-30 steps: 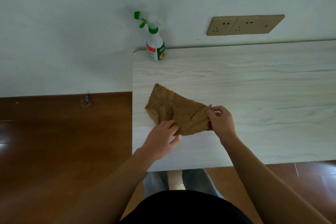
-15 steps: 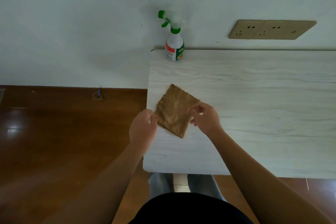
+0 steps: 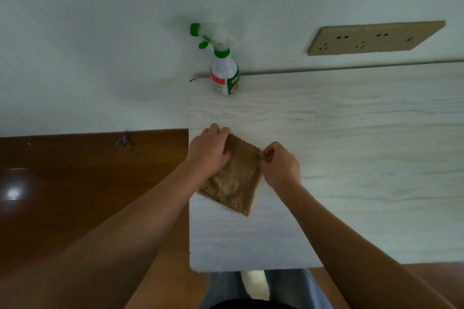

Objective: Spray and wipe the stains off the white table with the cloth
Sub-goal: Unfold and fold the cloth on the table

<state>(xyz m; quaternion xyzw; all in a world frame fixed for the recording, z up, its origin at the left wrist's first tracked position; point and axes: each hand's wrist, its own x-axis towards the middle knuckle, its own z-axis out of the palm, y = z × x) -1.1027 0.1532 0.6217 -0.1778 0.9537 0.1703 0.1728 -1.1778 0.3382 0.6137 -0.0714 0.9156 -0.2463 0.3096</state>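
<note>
A brown cloth point(image 3: 234, 183), folded into a rough square, lies on the white wood-grain table point(image 3: 351, 145) near its left edge. My left hand point(image 3: 209, 150) rests on the cloth's upper left part, fingers curled over its top corner. My right hand point(image 3: 278, 165) pinches the cloth's right corner between thumb and fingers. A spray bottle point(image 3: 224, 70) with a green trigger head and a red, green and white label stands upright at the table's far left corner, against the wall, well beyond both hands. I cannot make out any stains on the table.
A tan double wall socket point(image 3: 374, 37) sits on the pale wall above the table's far edge. Brown wooden floor point(image 3: 88, 195) lies left of the table. My legs point(image 3: 251, 288) show below the near table edge.
The cloth went from a spread triangle to a smaller folded square. My left hand moved up onto the cloth's top left, and my right hand shifted to its right corner. The camera view shifted.
</note>
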